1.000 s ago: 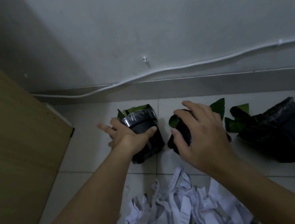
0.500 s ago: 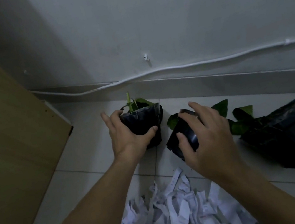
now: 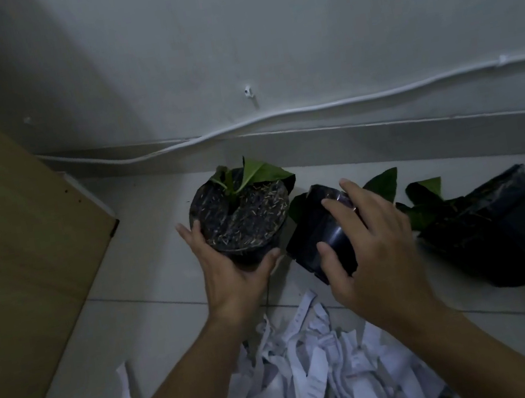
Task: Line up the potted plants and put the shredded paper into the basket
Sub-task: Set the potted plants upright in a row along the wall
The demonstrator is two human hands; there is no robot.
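Nearest the person lies the shredded paper (image 3: 321,373), a loose heap of white strips on the tile, just on the near side of the middle pot (image 3: 322,241). It should be very light and floppy, prone to scatter, so it is best scooped in handfuls from underneath. No basket is in view.

Past it, the right hand (image 3: 363,251) clamps the middle pot, thumb on the near wall and fingers over the rim. This small black pot lies tipped, its long axis slanting away with the mouth toward the wall (image 3: 296,36) and leaves spilling past it. It looks thin-walled and light but filled with soil, so a hold low on the body seems safest.

Just left of the middle pot, touching or nearly so, the left hand (image 3: 230,266) cups the left pot (image 3: 243,219), which stands roughly upright, its mouth tilted toward the camera.

Right of the middle pot, the large pot (image 3: 509,227) lies on its side, mouth toward the middle pot, likely the heaviest.
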